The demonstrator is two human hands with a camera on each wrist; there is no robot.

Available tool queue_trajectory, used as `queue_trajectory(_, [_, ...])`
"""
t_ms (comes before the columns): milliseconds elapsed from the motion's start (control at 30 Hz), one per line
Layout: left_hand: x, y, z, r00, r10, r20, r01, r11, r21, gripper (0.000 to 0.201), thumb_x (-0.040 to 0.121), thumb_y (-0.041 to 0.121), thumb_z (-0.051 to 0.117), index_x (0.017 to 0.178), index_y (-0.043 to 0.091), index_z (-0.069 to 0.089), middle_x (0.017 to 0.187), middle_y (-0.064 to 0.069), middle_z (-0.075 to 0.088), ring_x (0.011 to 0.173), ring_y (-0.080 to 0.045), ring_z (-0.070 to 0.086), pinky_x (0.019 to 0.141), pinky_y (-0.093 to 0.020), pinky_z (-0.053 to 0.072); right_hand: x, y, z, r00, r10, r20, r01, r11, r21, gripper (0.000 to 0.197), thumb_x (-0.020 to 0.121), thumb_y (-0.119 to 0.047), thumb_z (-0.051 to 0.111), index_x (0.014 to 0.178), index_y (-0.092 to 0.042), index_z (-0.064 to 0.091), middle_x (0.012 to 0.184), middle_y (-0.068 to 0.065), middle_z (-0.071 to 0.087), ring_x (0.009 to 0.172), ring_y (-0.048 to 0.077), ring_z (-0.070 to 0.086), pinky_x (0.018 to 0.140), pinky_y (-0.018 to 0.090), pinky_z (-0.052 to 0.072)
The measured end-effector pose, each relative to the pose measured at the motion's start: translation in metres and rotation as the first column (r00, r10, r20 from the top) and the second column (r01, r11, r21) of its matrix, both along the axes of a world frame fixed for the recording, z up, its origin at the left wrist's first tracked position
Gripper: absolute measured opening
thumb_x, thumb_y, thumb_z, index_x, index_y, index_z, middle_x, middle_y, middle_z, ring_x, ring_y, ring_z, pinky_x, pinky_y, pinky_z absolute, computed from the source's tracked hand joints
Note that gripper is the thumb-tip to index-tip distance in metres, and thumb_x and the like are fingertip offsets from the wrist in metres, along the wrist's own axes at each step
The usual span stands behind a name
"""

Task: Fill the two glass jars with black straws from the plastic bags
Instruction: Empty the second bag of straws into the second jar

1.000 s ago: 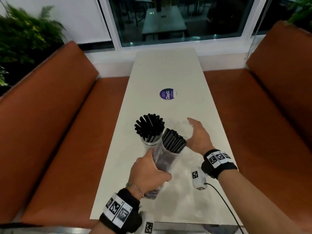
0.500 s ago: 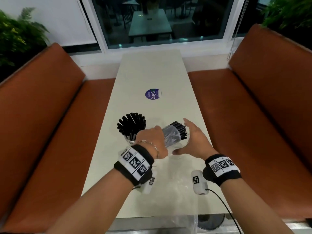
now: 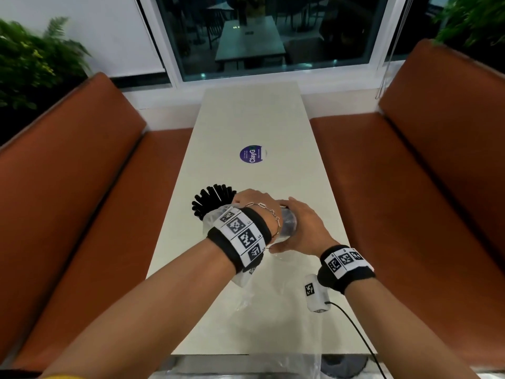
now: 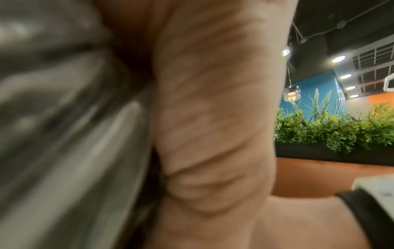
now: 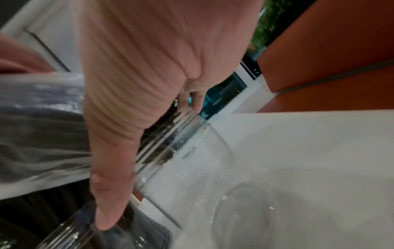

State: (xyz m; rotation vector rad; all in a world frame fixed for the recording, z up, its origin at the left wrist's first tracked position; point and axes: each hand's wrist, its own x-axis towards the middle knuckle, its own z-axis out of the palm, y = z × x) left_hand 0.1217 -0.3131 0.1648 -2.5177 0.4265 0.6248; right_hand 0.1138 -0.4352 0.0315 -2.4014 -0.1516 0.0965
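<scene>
Just past the middle of the long pale worktop (image 3: pixel 246 124), both hands meet over a clear glass jar (image 5: pixel 192 168) that is tipped on its side. The left hand (image 3: pixel 255 205) is wrapped around a clear plastic bag of black straws (image 5: pixel 40 134), its crinkled tail (image 3: pixel 211 224) trailing out behind the wrist; in the left wrist view the palm (image 4: pixel 213 118) presses close against the blurred bag (image 4: pixel 64 134). The right hand (image 3: pixel 302 228) cups the jar's neck, with its thumb (image 5: pixel 110 185) laid over the bag and its fingers (image 5: pixel 192 99) curled over the far side of the threaded rim. The bag's open end sits at the jar's mouth; how far the straws reach inside cannot be told. Just to the left stands a second glass jar, hidden below its fan of upright black straws (image 3: pixel 211 198). A round purple sticker (image 3: pixel 252 155) lies farther up the worktop, between two orange-brown benches (image 3: pixel 82 201).
</scene>
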Motion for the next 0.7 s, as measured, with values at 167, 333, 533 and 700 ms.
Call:
queue_trajectory(167, [0.005, -0.007, 0.01, 0.999, -0.04, -0.005, 0.039, 0.998, -0.051, 0.025, 0.092, 0.023, 0.07, 0.116, 0.014, 0.069, 0.1, -0.005, 0.064, 0.113, -0.028, 0.068, 0.102, -0.044, 0.055, 0.003, 0.004, -0.013, 0.997, -0.053, -0.054, 0.055, 0.998, 0.033, 0.104, 0.054, -0.046, 0.1, 0.143, -0.031, 0.047, 0.14, -0.007, 0.058, 0.127, 0.019, 0.056, 0.099, 0.028, 0.042])
queue_trajectory(333, [0.011, -0.022, 0.018, 0.984, -0.162, 0.075, 0.166, 0.985, -0.044, 0.027, 0.101, 0.029, 0.058, 0.12, 0.014, 0.069, 0.097, -0.003, 0.061, 0.115, -0.028, 0.068, 0.104, -0.044, 0.053, 0.008, 0.01, -0.026, 0.987, -0.092, -0.132, 0.098, 0.994, 0.043, 0.112, 0.043, -0.058, 0.097, 0.14, -0.037, 0.045, 0.135, -0.009, 0.06, 0.121, 0.019, 0.061, 0.101, 0.04, 0.054])
queue_trajectory(533, [0.015, -0.047, 0.001, 0.959, -0.281, 0.041, 0.278, 0.958, 0.072, 0.037, 0.107, 0.031, 0.043, 0.136, 0.017, 0.061, 0.135, -0.003, 0.065, 0.127, -0.031, 0.061, 0.112, -0.05, 0.039, 0.007, 0.006, -0.032, 0.963, -0.101, -0.25, 0.132, 0.985, 0.111, 0.044, 0.081, -0.02, 0.087, 0.117, -0.017, 0.063, 0.082, -0.025, 0.046, 0.075, -0.006, 0.049, 0.062, 0.003, 0.033])
queue_trajectory(700, [0.021, -0.039, 0.033, 0.951, -0.282, 0.131, 0.289, 0.957, -0.038, 0.048, 0.097, 0.048, 0.06, 0.137, 0.021, 0.057, 0.135, -0.003, 0.064, 0.13, -0.031, 0.056, 0.119, -0.053, 0.029, 0.003, 0.006, -0.047, 0.967, -0.165, -0.192, 0.215, 0.935, 0.28, 0.08, 0.058, -0.037, 0.098, 0.126, -0.021, 0.059, 0.103, -0.018, 0.066, 0.092, 0.001, 0.067, 0.071, 0.007, 0.054])
